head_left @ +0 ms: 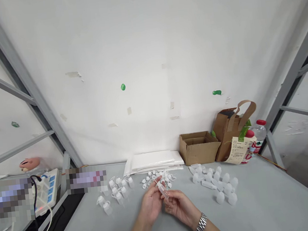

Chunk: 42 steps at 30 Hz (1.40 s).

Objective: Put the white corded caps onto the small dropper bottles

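Between my two hands, in the middle of the table, is a small translucent plastic bottle point(162, 190), tilted, with a white top at its upper end. My left hand point(151, 204) has its fingers around the upper part, near the top. Lower down, my right hand point(178, 205) grips the body; a metal watch is on that wrist. Just beyond my fingers lies a pile of small white looped caps point(167, 178). To the left stand several capped bottles point(119, 197). Off to the right, several translucent bottles without caps point(227, 188) are spread, some lying down.
White padded envelopes point(155, 160) lie against the wall. Beside them stand an open cardboard box point(200, 151), a brown paper bag point(224, 133) and a red-capped drink bottle point(259, 132). At left are a power strip point(48, 192), cables and a black mat point(62, 215).
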Tool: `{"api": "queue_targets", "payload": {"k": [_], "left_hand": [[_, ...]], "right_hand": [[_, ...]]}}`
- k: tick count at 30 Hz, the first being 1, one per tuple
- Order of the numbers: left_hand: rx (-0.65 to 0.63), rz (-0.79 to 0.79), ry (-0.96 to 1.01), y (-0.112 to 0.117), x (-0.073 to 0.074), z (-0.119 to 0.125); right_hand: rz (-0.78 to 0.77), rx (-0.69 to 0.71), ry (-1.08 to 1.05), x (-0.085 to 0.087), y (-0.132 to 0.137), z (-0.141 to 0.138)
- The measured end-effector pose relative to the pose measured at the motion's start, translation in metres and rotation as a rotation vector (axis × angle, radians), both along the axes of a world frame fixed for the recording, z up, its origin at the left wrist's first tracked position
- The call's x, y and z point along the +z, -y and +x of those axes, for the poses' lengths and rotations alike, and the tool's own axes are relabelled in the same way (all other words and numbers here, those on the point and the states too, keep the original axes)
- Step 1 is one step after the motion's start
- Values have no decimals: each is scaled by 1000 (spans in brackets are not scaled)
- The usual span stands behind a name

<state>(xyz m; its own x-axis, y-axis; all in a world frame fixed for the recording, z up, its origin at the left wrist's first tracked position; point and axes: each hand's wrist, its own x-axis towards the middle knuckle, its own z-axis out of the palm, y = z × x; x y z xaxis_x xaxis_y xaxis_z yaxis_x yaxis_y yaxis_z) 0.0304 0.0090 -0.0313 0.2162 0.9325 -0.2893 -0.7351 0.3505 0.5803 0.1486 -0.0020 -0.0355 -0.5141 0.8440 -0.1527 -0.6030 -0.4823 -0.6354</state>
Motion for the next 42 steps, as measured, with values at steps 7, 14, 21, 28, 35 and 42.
{"api": "queue_targets", "payload": {"k": [7,14,21,28,35,42], "left_hand": [[-21,58,-52,0,-1,2],[8,143,19,1,-4,2],[87,164,-70,5,4,7],[93,183,-145,6,5,10],[238,190,-277,0,2,2],[403,57,-557,-3,-1,-8]], "right_hand": [[140,-127,141,3,-2,1],[525,-629,753,-5,2,-2],[665,-677,960,-14,7,-3],[616,-589,880,-15,5,-3],[589,-413,846,-10,-7,4],[732,-635,1389,-22,-18,19]]}}
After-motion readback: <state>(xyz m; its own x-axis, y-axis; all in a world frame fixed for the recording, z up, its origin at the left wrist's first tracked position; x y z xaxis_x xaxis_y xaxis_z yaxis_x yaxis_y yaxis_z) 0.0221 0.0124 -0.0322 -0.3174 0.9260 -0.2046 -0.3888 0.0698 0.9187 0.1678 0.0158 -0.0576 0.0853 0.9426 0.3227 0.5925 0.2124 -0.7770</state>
